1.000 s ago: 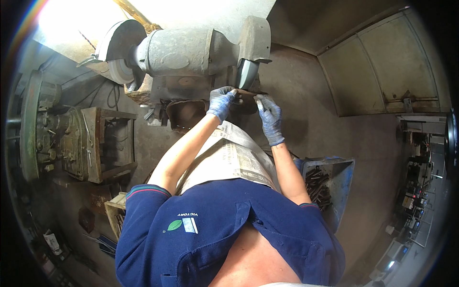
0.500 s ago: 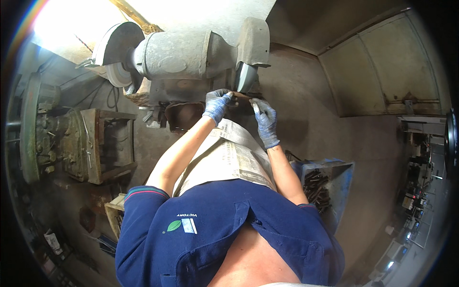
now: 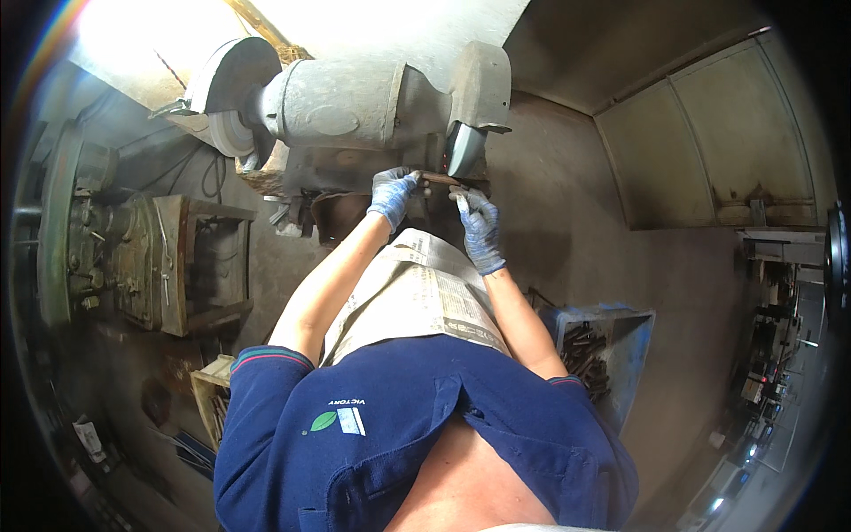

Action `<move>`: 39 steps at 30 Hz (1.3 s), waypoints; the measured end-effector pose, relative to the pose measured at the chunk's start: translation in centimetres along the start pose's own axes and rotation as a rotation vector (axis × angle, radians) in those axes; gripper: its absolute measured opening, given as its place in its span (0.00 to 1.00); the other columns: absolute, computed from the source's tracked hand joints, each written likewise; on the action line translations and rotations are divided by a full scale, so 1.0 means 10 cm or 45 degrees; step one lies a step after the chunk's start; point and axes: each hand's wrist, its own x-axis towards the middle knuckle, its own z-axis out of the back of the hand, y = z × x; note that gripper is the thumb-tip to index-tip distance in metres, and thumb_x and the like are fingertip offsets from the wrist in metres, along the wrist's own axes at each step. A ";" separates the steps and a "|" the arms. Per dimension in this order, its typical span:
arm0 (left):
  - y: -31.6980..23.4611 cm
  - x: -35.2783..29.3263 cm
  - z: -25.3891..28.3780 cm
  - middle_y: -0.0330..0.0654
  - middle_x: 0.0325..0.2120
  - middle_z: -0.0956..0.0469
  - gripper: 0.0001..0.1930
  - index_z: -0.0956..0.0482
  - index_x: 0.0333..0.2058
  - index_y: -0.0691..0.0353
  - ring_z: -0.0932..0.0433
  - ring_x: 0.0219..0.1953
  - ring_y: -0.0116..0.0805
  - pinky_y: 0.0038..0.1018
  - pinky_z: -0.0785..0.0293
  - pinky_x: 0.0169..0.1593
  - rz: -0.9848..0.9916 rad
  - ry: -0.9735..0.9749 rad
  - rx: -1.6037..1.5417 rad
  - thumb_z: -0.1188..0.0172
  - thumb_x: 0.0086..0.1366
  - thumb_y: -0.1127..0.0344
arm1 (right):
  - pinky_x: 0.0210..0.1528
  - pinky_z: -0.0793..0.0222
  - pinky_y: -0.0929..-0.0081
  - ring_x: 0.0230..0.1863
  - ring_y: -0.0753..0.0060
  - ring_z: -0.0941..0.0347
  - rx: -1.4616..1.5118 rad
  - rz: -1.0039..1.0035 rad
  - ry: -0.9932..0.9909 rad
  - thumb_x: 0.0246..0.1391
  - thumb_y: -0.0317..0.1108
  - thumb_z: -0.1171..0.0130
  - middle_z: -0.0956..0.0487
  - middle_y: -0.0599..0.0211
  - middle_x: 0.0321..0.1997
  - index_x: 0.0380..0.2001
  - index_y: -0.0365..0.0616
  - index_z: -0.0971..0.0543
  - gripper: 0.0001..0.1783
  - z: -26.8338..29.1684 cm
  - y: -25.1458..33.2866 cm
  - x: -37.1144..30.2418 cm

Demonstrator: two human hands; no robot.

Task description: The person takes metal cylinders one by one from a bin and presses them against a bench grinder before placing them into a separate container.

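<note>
Both my hands wear blue-and-grey gloves and hold a thin brown metal bar crosswise below a grinding wheel. My left hand pinches the bar's left end. My right hand has its fingers closed at the right end, close under the wheel. The wheel belongs to a large grey bench grinder. A tiny red glow shows at the wheel's left edge; whether the bar touches the wheel I cannot tell.
Printed newspaper covers my lap. At my right stands a blue crate with many dark metal pieces. The grinder's second wheel is at the far left. A green machine stands left, metal cabinets at the far right.
Both hands have shifted slightly left relative to the grinder, and the bar between them shows more plainly. A small red glow has appeared by the wheel. The whole view has shifted a little.
</note>
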 end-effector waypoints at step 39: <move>0.46 0.03 1.15 0.27 0.18 0.30 0.04 0.22 0.32 0.64 0.40 0.14 0.13 0.13 0.46 0.17 -0.112 0.759 0.462 0.41 0.60 0.70 | 0.53 0.33 0.73 0.50 0.62 0.30 -1.114 -0.121 -1.029 0.42 0.22 0.38 0.26 0.57 0.48 0.44 0.36 0.25 0.21 0.98 0.23 -2.09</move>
